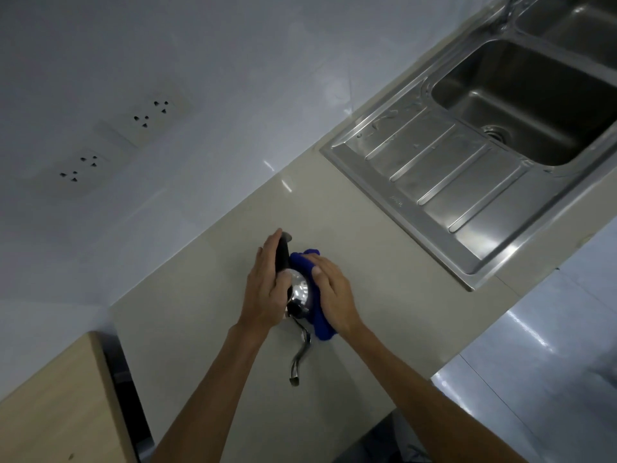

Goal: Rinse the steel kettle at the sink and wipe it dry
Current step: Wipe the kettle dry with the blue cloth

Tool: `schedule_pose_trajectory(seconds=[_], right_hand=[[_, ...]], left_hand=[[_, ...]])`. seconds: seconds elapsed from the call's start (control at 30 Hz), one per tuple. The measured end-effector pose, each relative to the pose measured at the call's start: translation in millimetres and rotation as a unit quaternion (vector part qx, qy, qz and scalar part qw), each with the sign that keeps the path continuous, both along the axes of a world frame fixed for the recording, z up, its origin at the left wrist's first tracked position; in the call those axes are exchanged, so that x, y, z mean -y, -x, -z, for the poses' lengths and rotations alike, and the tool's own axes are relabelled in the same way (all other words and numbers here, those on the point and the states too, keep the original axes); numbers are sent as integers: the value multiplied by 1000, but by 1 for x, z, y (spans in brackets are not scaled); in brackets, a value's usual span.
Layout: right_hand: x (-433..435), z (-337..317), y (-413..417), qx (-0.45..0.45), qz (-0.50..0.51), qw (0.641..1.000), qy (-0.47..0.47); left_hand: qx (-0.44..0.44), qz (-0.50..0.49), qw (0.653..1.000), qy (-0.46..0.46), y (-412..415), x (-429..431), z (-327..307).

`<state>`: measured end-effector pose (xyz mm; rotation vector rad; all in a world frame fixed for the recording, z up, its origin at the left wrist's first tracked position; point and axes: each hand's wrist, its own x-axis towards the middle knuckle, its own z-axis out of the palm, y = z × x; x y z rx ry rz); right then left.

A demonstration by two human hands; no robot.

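Note:
The steel kettle [299,290] stands on the beige counter [350,235], seen from above, its shiny lid with a black knob showing and its thin curved spout [299,357] pointing toward me. My left hand [267,289] grips the kettle's black handle [283,253]. My right hand [330,289] presses a blue cloth [320,324] against the kettle's right side; the cloth wraps around the body and hides most of it.
A stainless sink [534,105] with a ribbed drainboard [444,182] is set into the counter at the upper right. Two wall sockets [150,111] sit on the white wall at left. A wooden cabinet [56,402] is at the lower left.

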<state>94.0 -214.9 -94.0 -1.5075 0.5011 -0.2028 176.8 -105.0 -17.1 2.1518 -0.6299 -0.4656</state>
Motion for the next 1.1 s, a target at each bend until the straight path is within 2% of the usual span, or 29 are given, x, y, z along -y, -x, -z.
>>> schedule_pose_trajectory(seconds=[0.1,0.2,0.27,0.37,0.43,0.5,0.6,0.7,0.83,0.93,1.1], right_hand=[[23,20,-16,-64,-12,992,-110],[31,27,-20,-120,-30,986,-111],[22,12,-12,-85,-20,991,-97],[-17,-14,13,-3,21,1000,-9],[-39,-20,28,8,66,998,24],[-39,-9,31,-8,92,996,0],[5,21,7,-79,41,994,-64],[32,44,-16,-116,-37,991,-58],[14,51,0,-64,31,991,-115],[-22,49,37,-19,72,991,-112],[-77,44,83,-57,91,987,-121]], left_hand=[[34,20,999,-27,1,1,0],[53,32,994,-87,-1,0,4],[78,40,989,-118,-3,-2,6],[131,60,974,-173,-8,-3,6],[158,74,962,-209,-10,-5,5],[162,79,957,-228,-10,-6,4],[147,64,963,-218,-7,-3,1],[130,39,973,-188,-4,-2,3],[107,2,982,-155,0,-3,7],[113,-7,982,-148,1,0,8],[113,0,984,-136,0,-2,12]])
